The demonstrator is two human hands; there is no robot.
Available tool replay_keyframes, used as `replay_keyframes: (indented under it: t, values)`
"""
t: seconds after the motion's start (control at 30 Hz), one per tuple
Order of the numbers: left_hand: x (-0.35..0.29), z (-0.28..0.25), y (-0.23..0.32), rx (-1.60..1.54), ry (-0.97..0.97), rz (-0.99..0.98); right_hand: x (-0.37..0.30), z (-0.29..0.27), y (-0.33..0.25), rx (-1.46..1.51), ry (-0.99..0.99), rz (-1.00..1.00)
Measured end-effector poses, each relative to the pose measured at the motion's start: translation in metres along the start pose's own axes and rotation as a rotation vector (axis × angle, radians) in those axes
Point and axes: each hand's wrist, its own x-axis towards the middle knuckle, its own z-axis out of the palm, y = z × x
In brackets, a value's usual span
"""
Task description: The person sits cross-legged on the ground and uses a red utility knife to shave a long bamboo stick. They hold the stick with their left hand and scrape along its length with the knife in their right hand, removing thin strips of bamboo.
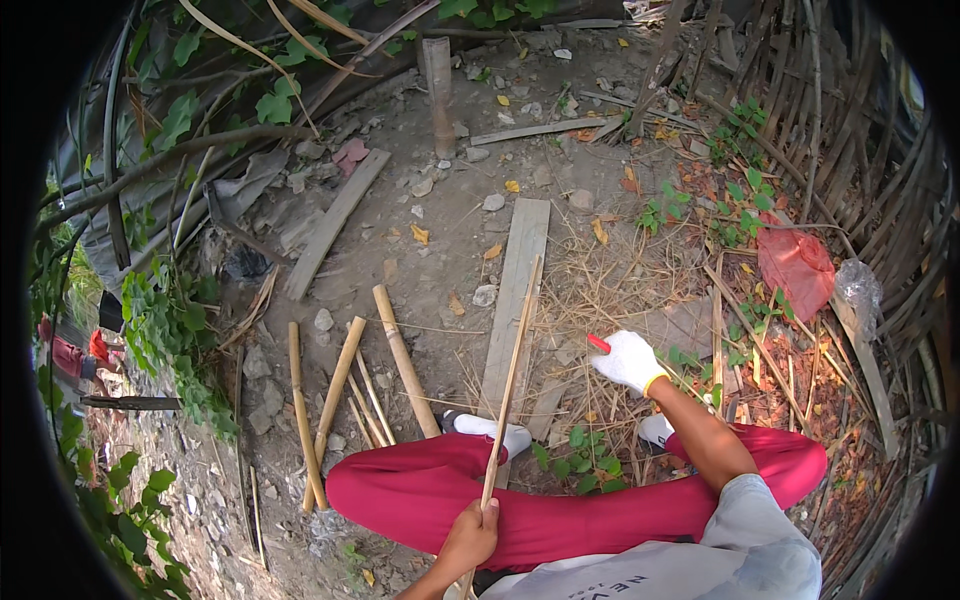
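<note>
Within the closed fingers of your left hand (468, 543), steady the bamboo strip (508, 395); your gloved right hand (628, 362) grips a red handle (598, 343).

Long bamboo strip (508, 400) (slanting), red handle (598, 343).

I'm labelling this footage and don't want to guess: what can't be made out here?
All in the head view:
Red object: the gloved right hand hides the rest, so its kind is unclear.
Long thin strip in the left hand: lower end cut off by the lower edge.
Right shoe: partly hidden by the crimson trousers.
Dark-red shape at far left: too small, near the dark rim.
</note>
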Motion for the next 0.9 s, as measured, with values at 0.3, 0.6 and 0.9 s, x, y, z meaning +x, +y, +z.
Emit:
replay_keyframes:
  t: [0.3,0.6,0.9]
  values:
    - [0.052,0.002,0.07,-0.709,-0.221,-0.346,-0.064,0.015,-0.081,0.122,-0.038,-0.324]
    - [0.053,0.001,0.075,-0.69,-0.111,-0.207,-0.069,0.014,-0.098,0.081,-0.086,-0.316]
    - [0.064,0.023,0.054,-0.061,0.219,0.081,-0.062,0.031,-0.095,-0.025,0.003,-0.302]
